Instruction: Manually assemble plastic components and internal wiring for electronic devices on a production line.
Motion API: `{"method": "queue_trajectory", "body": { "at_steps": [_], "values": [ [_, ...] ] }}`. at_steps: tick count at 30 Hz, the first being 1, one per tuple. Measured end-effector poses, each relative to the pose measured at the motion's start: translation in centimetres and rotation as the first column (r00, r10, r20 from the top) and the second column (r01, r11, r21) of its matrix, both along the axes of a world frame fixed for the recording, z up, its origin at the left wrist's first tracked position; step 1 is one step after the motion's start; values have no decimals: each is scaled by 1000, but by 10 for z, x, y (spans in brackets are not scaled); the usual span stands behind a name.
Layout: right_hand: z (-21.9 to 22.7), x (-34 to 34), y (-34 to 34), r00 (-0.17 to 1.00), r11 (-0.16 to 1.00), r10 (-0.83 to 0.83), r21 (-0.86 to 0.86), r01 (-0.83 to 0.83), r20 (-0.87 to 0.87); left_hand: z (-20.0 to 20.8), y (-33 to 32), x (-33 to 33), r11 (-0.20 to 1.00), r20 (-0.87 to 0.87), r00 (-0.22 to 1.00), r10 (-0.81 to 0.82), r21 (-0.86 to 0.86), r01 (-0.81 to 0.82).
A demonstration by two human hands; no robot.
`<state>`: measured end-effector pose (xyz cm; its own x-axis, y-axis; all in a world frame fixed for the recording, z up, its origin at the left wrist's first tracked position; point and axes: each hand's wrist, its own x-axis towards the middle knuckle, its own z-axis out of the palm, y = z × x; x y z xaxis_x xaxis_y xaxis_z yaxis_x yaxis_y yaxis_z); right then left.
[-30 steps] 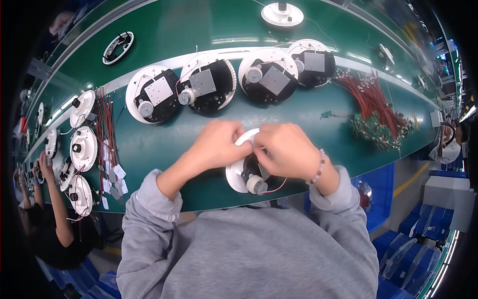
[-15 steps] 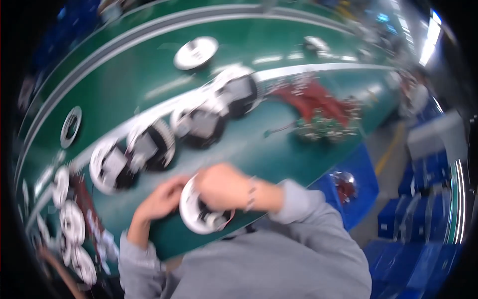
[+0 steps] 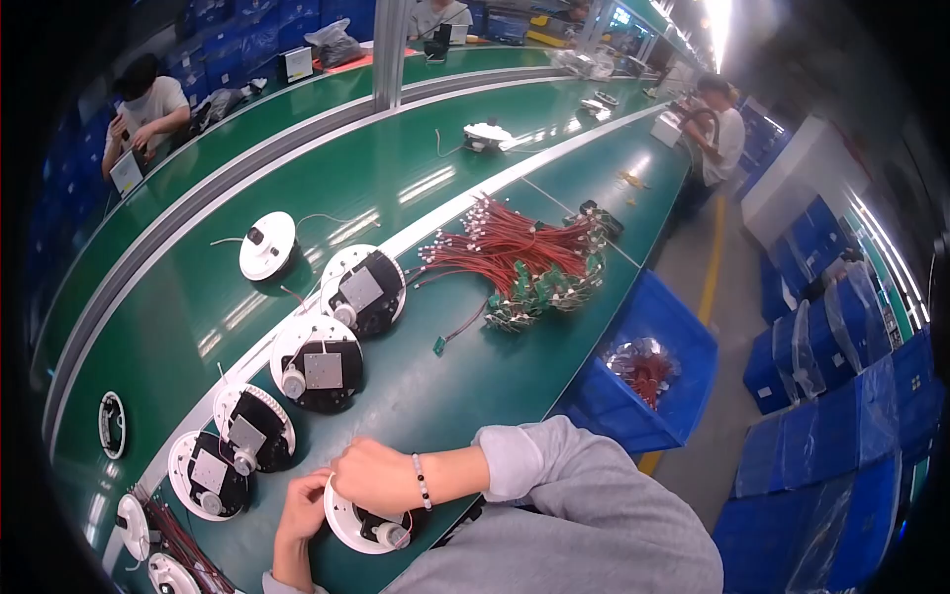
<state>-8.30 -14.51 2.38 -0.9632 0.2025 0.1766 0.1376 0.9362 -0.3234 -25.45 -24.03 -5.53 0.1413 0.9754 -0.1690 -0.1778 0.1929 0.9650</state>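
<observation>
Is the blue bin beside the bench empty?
No, partly filled: red wires lie in the blue bin, with bare blue around them.

A green bench [image 3: 435,366] runs toward the upper right beside a glossy belt [image 3: 198,297] streaked with glare. A metal post [image 3: 390,54] stands beyond. At right, a yellow line [image 3: 714,243] marks the grey floor [image 3: 737,259], blue boxes [image 3: 861,337] stacked alongside. A bright light [image 3: 718,40] shines overhead
</observation>
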Motion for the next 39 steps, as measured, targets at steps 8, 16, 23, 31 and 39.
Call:
{"method": "queue_trajectory", "body": {
  "at_steps": [8,16,23,31,39],
  "values": [
    [20,-6,-3,1000,986,-28,-166,26,-9,2,-7,-4,997,102,995,11,-78,-3],
    [3,7,2,999,969,13,-247,-23,-42,-1,-8,9,976,61,975,216,-33,-214],
    [-20,16,-9,928,980,-122,-189,57,-352,9,-4,14,975,59,975,213,-78,-209],
    [1,9,32,915,846,-162,-529,-64,-370,25,-2,16,993,17,993,117,9,-118],
    [-38,-4,26,981,258,-181,-959,116,70,44,-27,-15,953,-521,807,278,44,-300]
  ]
}}
